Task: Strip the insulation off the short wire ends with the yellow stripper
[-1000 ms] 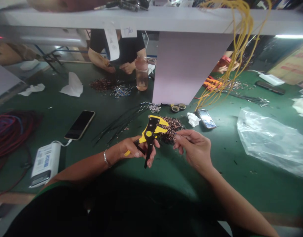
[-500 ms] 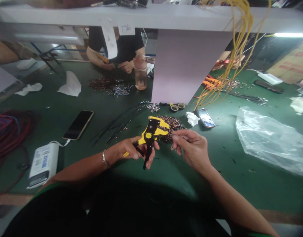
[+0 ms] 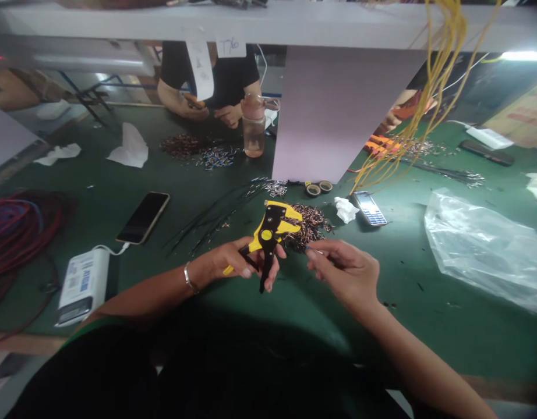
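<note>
Left hand (image 3: 231, 262) has its fingers curled tight around the handles of a yellow-and-black self-adjusting wire stripper (image 3: 268, 233), holding it up over the green work mat (image 3: 395, 331). Right hand (image 3: 347, 273) is right next to it, thumb and fingers pinched closed on a tiny blue-tipped wire (image 3: 310, 248). Just behind the stripper there's a pile of copper-coloured wire bits (image 3: 311, 224), with a loose bunch of thin black wires (image 3: 220, 215) off to its left. Around that are two tape rolls (image 3: 318, 188), a crumpled tissue (image 3: 346, 209), a keypad phone (image 3: 370, 208) and a smartphone (image 3: 142, 217), and across the bench a co-worker's hand (image 3: 229, 115) sits near a water bottle (image 3: 254, 131)
</note>
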The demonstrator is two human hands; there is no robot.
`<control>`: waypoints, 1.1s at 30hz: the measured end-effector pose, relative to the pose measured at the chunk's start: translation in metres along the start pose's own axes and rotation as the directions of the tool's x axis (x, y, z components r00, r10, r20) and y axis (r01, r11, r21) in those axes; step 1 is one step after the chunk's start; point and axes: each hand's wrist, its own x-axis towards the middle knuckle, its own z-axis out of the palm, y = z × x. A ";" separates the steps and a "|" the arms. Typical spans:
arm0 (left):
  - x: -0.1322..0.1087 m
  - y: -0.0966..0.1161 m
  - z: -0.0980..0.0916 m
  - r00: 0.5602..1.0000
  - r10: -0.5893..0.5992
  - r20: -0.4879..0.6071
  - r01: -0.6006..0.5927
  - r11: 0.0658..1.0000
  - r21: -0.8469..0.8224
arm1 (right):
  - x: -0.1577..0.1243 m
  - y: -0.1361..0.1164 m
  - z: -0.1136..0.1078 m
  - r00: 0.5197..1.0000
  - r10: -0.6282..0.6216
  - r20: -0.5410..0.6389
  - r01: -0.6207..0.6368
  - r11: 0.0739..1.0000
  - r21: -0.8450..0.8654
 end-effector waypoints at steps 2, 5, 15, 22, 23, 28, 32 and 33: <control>-0.001 0.001 0.000 1.000 0.020 -0.021 -0.020 1.000 0.020 | 0.000 -0.001 0.001 0.994 -0.111 -0.013 0.107 0.982 -0.154; -0.001 0.001 0.000 0.999 0.033 -0.033 -0.030 0.997 0.071 | 0.003 -0.001 0.005 0.964 -0.267 -0.009 0.254 0.924 -0.287; 0.003 0.000 0.012 0.996 0.043 -0.076 -0.017 0.948 0.317 | -0.005 -0.003 0.019 0.871 -0.487 0.072 0.475 0.792 -0.384; 0.004 0.000 0.013 0.993 0.050 -0.105 -0.005 0.921 0.390 | -0.008 0.000 0.023 0.865 -0.495 0.088 0.489 0.789 -0.371; 0.004 0.000 0.013 0.993 0.054 -0.109 -0.005 0.913 0.408 | -0.008 0.000 0.023 0.865 -0.494 0.089 0.489 0.790 -0.369; 0.005 -0.003 0.010 0.992 0.074 -0.106 -0.013 0.871 0.491 | -0.008 0.004 0.024 0.873 -0.480 0.086 0.475 0.796 -0.376; 0.005 -0.003 0.010 0.989 0.106 -0.099 -0.035 0.838 0.545 | -0.008 0.004 0.024 0.877 -0.471 0.093 0.468 0.798 -0.379; 0.005 -0.003 0.010 0.988 0.116 -0.097 -0.042 0.829 0.558 | -0.008 0.004 0.024 0.879 -0.468 0.095 0.467 0.800 -0.376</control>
